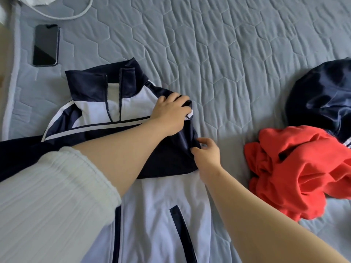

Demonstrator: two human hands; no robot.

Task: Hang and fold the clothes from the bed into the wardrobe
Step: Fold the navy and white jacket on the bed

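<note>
A navy and white zip-up track jacket point(152, 205) lies flat on the bed, collar toward the far side, with a navy sleeve folded across its chest. My left hand point(171, 112) reaches across the jacket and grips the folded sleeve's cuff end at the right shoulder. My right hand point(206, 155) pinches the navy sleeve fabric at the jacket's right edge, just below the left hand. A crumpled red garment point(296, 173) and a crumpled navy garment point(322, 97) lie in a heap at the right.
The bed has a grey quilted cover point(228, 44). A black phone point(45, 44) lies face up at the far left, near the bed's edge. A white cable point(76, 15) curves beyond it. A white cloth point(40, 0) peeks in at the top left.
</note>
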